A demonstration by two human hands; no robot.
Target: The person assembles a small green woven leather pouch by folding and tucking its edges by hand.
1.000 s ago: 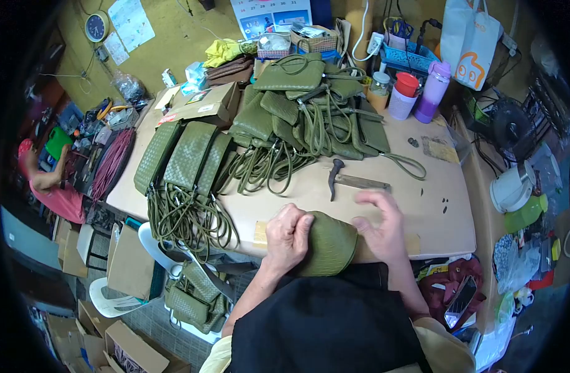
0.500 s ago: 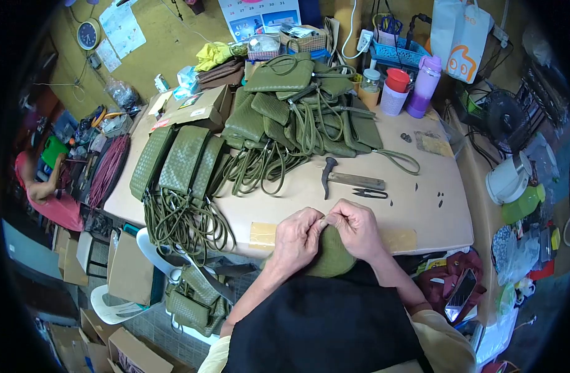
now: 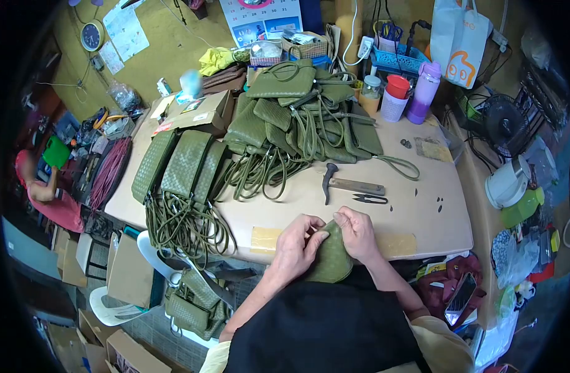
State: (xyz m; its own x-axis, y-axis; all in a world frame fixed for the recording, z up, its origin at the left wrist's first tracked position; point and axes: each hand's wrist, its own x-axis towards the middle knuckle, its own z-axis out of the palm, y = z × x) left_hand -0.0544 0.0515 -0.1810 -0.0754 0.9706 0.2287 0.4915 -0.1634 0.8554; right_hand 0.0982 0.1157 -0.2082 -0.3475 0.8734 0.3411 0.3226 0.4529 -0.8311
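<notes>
At the table's front edge, an olive-green woven pouch (image 3: 332, 260) hangs from both hands, close to the black apron. My left hand (image 3: 299, 244) pinches its upper left edge between thumb and fingers. Gripping the top corner of the same pouch is my right hand (image 3: 355, 232), also closed. Just beyond the hands lie a hammer (image 3: 358, 186) with a wooden handle and a small pair of black thread snips (image 3: 370, 199). The pouch's lower part rests near my lap.
Stacked green woven pouches (image 3: 186, 160) with cord straps lie at the left, and a larger pile (image 3: 285, 118) sits behind. A purple bottle (image 3: 424, 93) and a red cup (image 3: 397, 86) stand at the back right. Another person (image 3: 52, 199) is at far left, near a green container (image 3: 55, 151).
My hands have drawn slightly apart at the pouch's top, and more of its surface shows. The person at far left has shifted a little with the green container.
</notes>
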